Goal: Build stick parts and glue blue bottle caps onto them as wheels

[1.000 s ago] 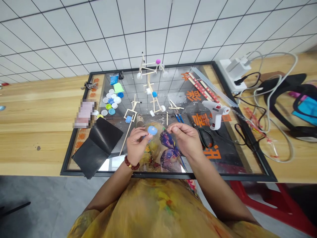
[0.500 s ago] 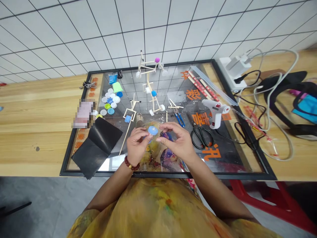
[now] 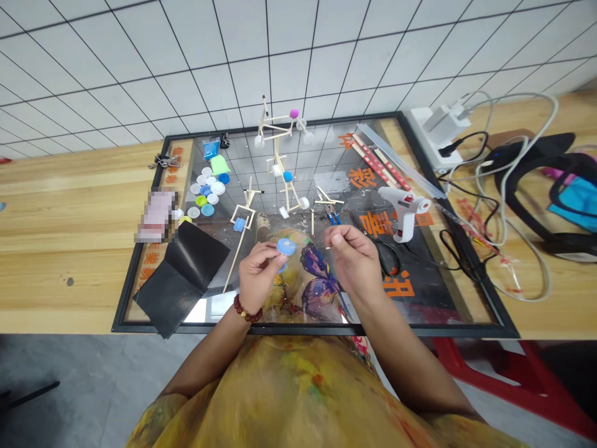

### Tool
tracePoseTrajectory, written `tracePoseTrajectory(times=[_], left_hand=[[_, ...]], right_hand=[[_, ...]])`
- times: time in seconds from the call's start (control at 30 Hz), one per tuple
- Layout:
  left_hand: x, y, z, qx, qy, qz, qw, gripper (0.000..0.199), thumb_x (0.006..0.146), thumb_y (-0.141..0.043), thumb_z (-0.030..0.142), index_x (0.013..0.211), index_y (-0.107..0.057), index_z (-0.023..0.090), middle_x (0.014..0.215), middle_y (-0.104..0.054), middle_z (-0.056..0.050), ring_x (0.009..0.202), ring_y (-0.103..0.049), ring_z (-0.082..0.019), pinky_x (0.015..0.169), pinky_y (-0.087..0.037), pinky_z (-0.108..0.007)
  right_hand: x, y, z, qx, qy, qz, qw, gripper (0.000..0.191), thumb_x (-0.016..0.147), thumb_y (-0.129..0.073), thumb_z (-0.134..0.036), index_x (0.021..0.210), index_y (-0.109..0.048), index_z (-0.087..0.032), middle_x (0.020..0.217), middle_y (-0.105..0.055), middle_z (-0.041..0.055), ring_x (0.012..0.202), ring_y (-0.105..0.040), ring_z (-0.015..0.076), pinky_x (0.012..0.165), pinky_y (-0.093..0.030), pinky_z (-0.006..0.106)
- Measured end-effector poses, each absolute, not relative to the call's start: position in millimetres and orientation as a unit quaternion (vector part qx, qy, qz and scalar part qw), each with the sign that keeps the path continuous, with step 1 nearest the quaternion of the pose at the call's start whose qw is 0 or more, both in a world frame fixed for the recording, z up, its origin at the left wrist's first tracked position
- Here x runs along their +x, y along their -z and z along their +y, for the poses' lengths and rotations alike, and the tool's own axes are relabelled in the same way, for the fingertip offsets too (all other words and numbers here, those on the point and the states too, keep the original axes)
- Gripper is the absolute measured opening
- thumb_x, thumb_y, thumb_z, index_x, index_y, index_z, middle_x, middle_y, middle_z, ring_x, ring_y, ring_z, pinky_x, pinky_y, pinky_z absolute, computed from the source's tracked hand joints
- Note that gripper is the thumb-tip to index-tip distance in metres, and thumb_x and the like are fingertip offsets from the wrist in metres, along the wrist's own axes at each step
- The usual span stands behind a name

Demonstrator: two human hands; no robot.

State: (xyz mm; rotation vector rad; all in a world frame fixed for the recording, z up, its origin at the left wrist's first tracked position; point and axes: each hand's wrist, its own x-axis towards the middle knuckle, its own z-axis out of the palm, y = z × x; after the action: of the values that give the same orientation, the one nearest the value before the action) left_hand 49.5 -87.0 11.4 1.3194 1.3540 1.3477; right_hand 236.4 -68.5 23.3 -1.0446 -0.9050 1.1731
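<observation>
My left hand pinches a blue bottle cap by its edge, tilted above the glass top. A small pale mark shows on the cap's face. To the right, my right hand is closed, thumb against forefinger, apart from the cap. A tiny whitish bit shows at its fingertips, too small to name. Beyond my left hand lies a small frame of pale sticks with a blue cap on it. Farther back stands a larger stick structure with several caps. Blue-handled snips lie beyond my right hand, partly hidden by it.
Several loose bottle caps and a black sheet lie at the left. At the right are a white glue gun, black scissors, red-and-white packs, glue sticks and a power strip with cables.
My right hand has moved right, away from the cap, and its spread fingers have closed together. My left hand keeps the blue cap in nearly the same place.
</observation>
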Motion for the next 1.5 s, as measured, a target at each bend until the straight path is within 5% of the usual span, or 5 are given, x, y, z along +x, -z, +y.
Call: tracePoseTrajectory(times=[0.33,0.83,1.07,1.2,1.5], left_hand=[[53.6,-7.5,-89.9,0.441,-0.532,0.522,0.500,0.014,0.073,-0.083,0.035,0.077,-0.080,0.022,0.086,-0.077,-0.004,0.083,-0.070,-0.017,0.080,-0.056,-0.031],[45.4,-28.0,-74.6,0.215,-0.466,0.484,0.709,0.036,0.055,-0.094,0.039,0.076,-0.079,0.015,0.070,-0.074,-0.006,0.068,-0.068,-0.014,0.068,-0.052,-0.028],[60.5,-30.8,-77.7,0.366,-0.436,0.489,0.661,0.029,0.061,-0.090,0.042,0.074,-0.080,0.017,0.067,-0.074,-0.005,0.067,-0.066,-0.015,0.071,-0.052,-0.029],[66.3,-32.7,-82.8,0.417,-0.414,0.478,0.653,0.030,0.065,-0.087,0.047,0.077,-0.081,0.020,0.068,-0.075,-0.005,0.064,-0.065,-0.015,0.067,-0.052,-0.029],[65.0,-26.6,-84.7,0.485,-0.402,0.472,0.617,0.028,0.073,-0.082,0.047,0.083,-0.082,0.021,0.074,-0.077,-0.005,0.069,-0.068,-0.016,0.074,-0.055,-0.031]], right_hand=[[223.5,-25.6,-75.9,-0.473,-0.479,-0.550,0.494,0.025,0.081,-0.077,-0.042,0.100,-0.073,-0.026,0.100,-0.070,0.0036,0.088,-0.062,0.0183,0.084,-0.050,0.035],[305.0,-40.8,-105.3,-0.402,-0.508,-0.442,0.621,0.033,0.085,-0.068,-0.047,0.066,-0.055,-0.023,0.060,-0.037,-0.0016,0.060,-0.037,0.0164,0.062,-0.034,0.034],[274.6,-24.4,-98.0,-0.474,-0.497,-0.519,0.509,0.025,0.079,-0.081,-0.041,0.089,-0.066,-0.024,0.081,-0.059,-0.0005,0.075,-0.054,0.0148,0.070,-0.045,0.030],[254.1,-24.6,-88.2,-0.448,-0.510,-0.531,0.508,0.060,0.069,-0.089,-0.039,0.122,-0.063,-0.028,0.106,-0.066,0.0024,0.093,-0.061,0.0165,0.090,-0.051,0.034],[250.8,-26.0,-80.3,-0.455,-0.469,-0.591,0.473,0.028,0.083,-0.074,-0.049,0.097,-0.078,-0.025,0.089,-0.071,0.0039,0.082,-0.064,0.0176,0.079,-0.052,0.035]])
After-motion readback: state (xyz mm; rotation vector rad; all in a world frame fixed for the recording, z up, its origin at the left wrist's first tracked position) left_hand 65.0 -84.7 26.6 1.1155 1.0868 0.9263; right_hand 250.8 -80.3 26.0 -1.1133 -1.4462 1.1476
